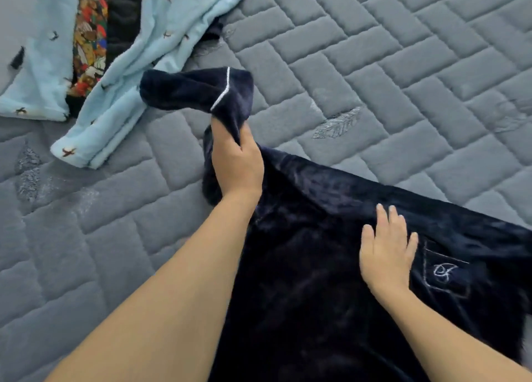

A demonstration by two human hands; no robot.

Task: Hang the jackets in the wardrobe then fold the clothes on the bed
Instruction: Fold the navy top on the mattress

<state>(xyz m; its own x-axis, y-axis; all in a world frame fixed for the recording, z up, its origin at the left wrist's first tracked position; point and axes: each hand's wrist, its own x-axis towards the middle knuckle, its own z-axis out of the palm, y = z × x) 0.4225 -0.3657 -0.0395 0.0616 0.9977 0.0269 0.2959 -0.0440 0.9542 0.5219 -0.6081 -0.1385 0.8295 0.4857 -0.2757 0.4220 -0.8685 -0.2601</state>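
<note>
From the head camera, your left hand (237, 162) is closed in a fist round the sleeve (198, 90) of the dark navy top (316, 281), lifting it so the cuff, with its thin white piping, flops over above your knuckles. The bunched cloth runs down from your grip to the body of the top, which lies spread on the bed just below and to the right of that hand

Your right hand (385, 252) lies flat on the top with its fingers straight and slightly spread, pressing the cloth down and gripping nothing. Just to the right of it sits a stitched pocket (446, 272) with a small pale emblem on it. The far edge of the top runs just beyond your fingertips

Beyond your left hand and off to its left lies a light blue fleece garment (121, 99) dotted with small dark figures, one sleeve end reaching closest to your left hand. Between its panels shows a strip of bright patterned cloth (90, 33) with a black cloth (123, 15) beside it. Everything rests on the grey quilted bed cover (374, 64), stitched in a brick-like pattern
</note>
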